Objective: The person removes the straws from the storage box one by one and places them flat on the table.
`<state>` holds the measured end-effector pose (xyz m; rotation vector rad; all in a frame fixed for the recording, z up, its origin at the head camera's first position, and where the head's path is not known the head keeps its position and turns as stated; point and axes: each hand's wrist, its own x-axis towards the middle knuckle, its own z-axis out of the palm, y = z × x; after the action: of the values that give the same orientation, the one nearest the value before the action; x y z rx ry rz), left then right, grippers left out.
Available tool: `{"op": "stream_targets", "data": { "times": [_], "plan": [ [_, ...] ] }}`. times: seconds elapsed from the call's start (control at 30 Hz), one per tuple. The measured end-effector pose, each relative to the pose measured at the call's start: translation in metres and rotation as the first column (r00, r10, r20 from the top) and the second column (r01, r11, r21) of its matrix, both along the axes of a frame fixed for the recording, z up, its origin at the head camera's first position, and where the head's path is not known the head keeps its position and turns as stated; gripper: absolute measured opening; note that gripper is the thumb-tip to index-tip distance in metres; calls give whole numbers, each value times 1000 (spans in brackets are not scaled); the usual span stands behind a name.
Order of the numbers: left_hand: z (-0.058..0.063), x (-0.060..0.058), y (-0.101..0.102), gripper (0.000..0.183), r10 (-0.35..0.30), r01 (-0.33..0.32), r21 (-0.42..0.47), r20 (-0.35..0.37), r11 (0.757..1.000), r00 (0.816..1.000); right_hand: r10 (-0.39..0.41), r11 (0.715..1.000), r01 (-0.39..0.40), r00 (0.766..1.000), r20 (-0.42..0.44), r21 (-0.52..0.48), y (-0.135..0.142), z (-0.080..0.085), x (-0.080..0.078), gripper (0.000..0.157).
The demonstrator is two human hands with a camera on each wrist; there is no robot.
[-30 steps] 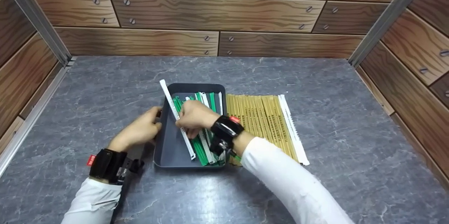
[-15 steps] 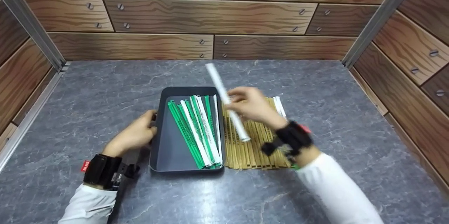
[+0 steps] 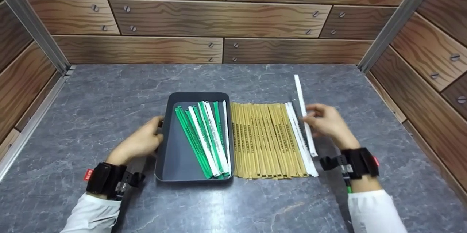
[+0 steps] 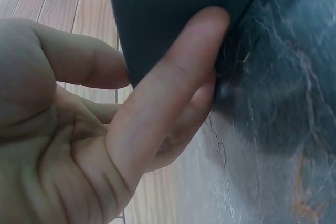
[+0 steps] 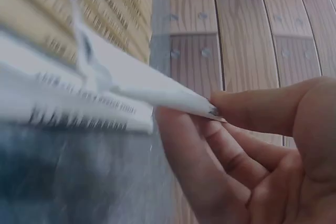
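Note:
My right hand pinches a white wrapped straw between thumb and fingertips. It slants just right of the white wrapped straws at the end of a row on the table. In the right wrist view the held straw points toward the camera, its sealed end blurred. My left hand grips the left side of a dark grey tray; the left wrist view has the thumb along its outer wall. Green wrapped straws and several white ones lie loosely in the tray's right part.
Gold wrapped straws lie side by side, close against the tray's right wall. A grey marbled table carries everything. Wood-patterned panels stand at the back and both sides.
My right hand has lifted the white straw out of the tray and carried it right, across the gold straws to the row's right end. My left hand has stayed on the tray.

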<state>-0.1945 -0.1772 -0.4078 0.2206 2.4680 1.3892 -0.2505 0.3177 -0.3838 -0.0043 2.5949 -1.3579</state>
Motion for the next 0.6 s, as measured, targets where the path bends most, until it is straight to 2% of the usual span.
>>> {"op": "stream_targets", "data": {
  "times": [0.43, 0.6],
  "plan": [
    [0, 0, -1, 64, 14, -14, -24, 7, 1000, 1000, 12, 998, -20, 990, 142, 52, 28, -13, 1, 45],
    [1, 0, -1, 63, 19, -19, -30, 4, 999, 1000, 49, 995, -63, 986, 161, 83, 30, -19, 1, 39]
  ]
}}
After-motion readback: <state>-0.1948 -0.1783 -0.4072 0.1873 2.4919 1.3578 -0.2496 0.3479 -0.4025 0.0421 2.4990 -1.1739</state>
